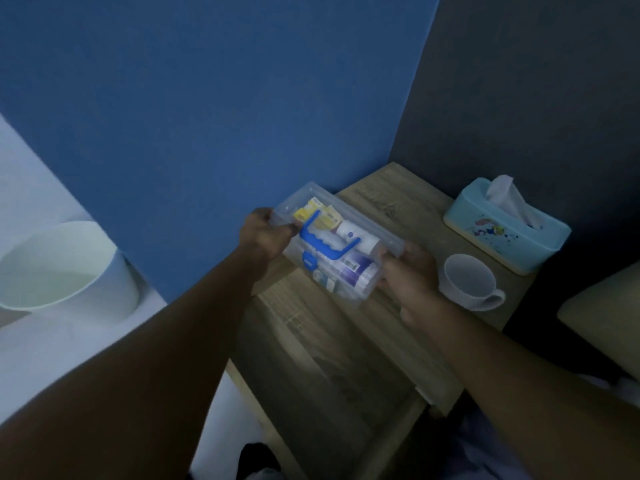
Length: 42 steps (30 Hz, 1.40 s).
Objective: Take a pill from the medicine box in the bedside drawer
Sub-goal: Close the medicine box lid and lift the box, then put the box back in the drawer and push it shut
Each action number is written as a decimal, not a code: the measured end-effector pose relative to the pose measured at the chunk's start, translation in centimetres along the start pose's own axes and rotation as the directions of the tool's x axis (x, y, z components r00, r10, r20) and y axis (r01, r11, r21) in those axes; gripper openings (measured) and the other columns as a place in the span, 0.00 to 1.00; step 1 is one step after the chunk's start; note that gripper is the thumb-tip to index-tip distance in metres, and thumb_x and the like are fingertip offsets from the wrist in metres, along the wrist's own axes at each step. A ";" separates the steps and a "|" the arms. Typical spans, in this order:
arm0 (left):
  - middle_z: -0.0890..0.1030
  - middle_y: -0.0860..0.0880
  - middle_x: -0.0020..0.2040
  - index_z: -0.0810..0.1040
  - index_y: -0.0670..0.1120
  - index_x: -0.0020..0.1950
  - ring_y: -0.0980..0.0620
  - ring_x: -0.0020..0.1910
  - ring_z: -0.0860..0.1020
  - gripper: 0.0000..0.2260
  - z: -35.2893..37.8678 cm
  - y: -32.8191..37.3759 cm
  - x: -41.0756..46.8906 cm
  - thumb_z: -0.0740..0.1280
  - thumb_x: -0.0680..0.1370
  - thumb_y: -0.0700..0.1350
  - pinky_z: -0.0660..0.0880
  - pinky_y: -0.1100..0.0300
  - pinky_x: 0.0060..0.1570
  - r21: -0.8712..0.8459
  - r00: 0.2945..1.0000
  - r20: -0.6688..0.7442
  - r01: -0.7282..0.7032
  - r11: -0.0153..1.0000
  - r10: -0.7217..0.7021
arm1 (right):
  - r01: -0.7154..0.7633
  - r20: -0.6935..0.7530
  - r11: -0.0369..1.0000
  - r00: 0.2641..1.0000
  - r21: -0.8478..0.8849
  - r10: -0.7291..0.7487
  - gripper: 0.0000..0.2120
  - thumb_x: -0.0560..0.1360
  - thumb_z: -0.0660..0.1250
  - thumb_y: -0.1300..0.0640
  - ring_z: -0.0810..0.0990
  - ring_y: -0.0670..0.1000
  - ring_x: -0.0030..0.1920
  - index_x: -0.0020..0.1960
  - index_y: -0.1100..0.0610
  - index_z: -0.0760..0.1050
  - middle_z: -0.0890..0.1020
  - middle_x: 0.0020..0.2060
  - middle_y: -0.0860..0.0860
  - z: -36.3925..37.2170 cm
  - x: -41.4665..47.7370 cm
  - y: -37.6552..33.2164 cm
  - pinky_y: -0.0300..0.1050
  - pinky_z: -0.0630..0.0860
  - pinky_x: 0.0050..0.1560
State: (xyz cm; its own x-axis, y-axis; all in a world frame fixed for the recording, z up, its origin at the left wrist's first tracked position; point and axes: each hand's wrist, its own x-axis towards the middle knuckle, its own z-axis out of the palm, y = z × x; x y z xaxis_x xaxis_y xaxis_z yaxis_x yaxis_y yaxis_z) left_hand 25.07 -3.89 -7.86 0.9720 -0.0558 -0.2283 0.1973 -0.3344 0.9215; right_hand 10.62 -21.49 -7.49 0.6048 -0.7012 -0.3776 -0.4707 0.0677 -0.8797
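A clear plastic medicine box with a blue handle and blue latch is held just above the wooden bedside table. Yellow packets, a white bottle and a purple-labelled container show through its lid. My left hand grips the box's far left end. At the near right end, my right hand holds it too. The lid looks closed. Below the tabletop, the open drawer juts toward me, its inside dim.
A white cup stands right beside my right hand. Behind it sits a light blue tissue box. A pale bin stands on the floor at the left, against the blue wall. A cushion edge shows at the far right.
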 end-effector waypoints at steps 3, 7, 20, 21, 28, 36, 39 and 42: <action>0.83 0.44 0.57 0.79 0.43 0.62 0.44 0.55 0.81 0.26 -1.6 0.4 -2.0 0.78 0.68 0.52 0.78 0.47 0.59 -0.035 1.000 0.006 0.021 0.999 -0.020 | -0.026 0.046 0.993 0.999 0.119 0.020 0.24 0.75 0.72 0.49 0.87 0.52 0.48 0.69 0.52 0.72 0.84 0.57 0.53 -0.4 -2.8 0.9 0.54 0.85 0.48; 0.82 0.48 0.57 0.79 0.45 0.61 0.50 0.52 0.81 0.25 -4.0 0.4 -4.7 0.78 0.67 0.52 0.78 0.53 0.57 -0.023 0.999 -0.034 0.000 1.000 -0.001 | -0.029 0.053 0.966 0.998 0.258 0.016 0.29 0.73 0.74 0.49 0.86 0.51 0.50 0.71 0.48 0.69 0.82 0.59 0.50 -0.7 -7.1 2.0 0.53 0.85 0.48; 0.80 0.45 0.56 0.75 0.45 0.64 0.47 0.54 0.79 0.18 -6.5 -7.6 -10.9 0.71 0.76 0.46 0.79 0.54 0.48 0.101 0.981 0.101 0.153 0.983 -0.163 | -0.010 0.002 0.996 1.000 0.088 0.010 0.28 0.75 0.71 0.46 0.81 0.50 0.59 0.72 0.46 0.67 0.79 0.64 0.50 1.7 -14.4 10.7 0.55 0.82 0.55; 0.80 0.45 0.56 0.74 0.45 0.65 0.47 0.54 0.79 0.18 -6.2 -8.4 -11.0 0.70 0.76 0.46 0.80 0.54 0.48 0.097 0.977 0.122 0.162 0.982 -0.173 | -0.033 -0.007 0.995 0.999 0.090 0.034 0.29 0.75 0.71 0.48 0.80 0.51 0.60 0.74 0.47 0.65 0.78 0.65 0.50 1.8 -14.3 11.5 0.56 0.81 0.57; 0.78 0.44 0.61 0.69 0.45 0.71 0.47 0.58 0.79 0.22 -3.6 -13.0 -9.6 0.68 0.77 0.44 0.79 0.46 0.56 0.122 0.955 0.187 0.211 0.970 -0.231 | -0.118 -0.122 0.993 0.986 -0.013 0.116 0.31 0.75 0.71 0.51 0.77 0.52 0.66 0.75 0.46 0.64 0.74 0.70 0.50 3.9 -11.4 16.1 0.50 0.79 0.58; 0.76 0.46 0.63 0.65 0.47 0.73 0.48 0.60 0.77 0.23 -1.9 -15.8 -7.7 0.66 0.78 0.41 0.79 0.53 0.51 0.142 0.956 0.178 0.208 0.968 -0.232 | -0.171 -0.157 0.981 0.975 -0.086 0.157 0.32 0.75 0.71 0.49 0.78 0.53 0.64 0.75 0.45 0.62 0.75 0.69 0.51 5.6 -9.3 19.0 0.49 0.79 0.55; 0.76 0.50 0.58 0.64 0.49 0.73 0.53 0.54 0.76 0.24 -1.7 -16.2 -7.2 0.66 0.78 0.42 0.74 0.62 0.38 0.118 0.960 0.170 0.203 0.972 -0.221 | -0.171 -0.150 0.981 0.976 -0.089 0.156 0.32 0.76 0.71 0.47 0.78 0.52 0.63 0.76 0.44 0.62 0.75 0.69 0.51 5.7 -9.1 19.4 0.48 0.78 0.53; 0.76 0.49 0.58 0.64 0.49 0.72 0.55 0.52 0.76 0.23 -1.7 -16.3 -7.2 0.66 0.79 0.43 0.71 0.66 0.35 0.140 0.963 0.169 0.189 0.972 -0.212 | -0.146 -0.145 0.980 0.981 -0.134 0.127 0.31 0.76 0.70 0.47 0.78 0.52 0.63 0.76 0.45 0.61 0.75 0.68 0.51 5.5 -9.0 19.1 0.47 0.77 0.53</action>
State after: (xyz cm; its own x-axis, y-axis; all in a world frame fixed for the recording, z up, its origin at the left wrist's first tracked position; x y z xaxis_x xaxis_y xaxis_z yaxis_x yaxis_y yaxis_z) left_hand 15.07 3.61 -20.73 0.8722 -0.1419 -0.4681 0.3577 -0.4677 0.8083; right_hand -0.29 -9.94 -22.53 0.4408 -0.7821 -0.4404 -0.6357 0.0743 -0.7683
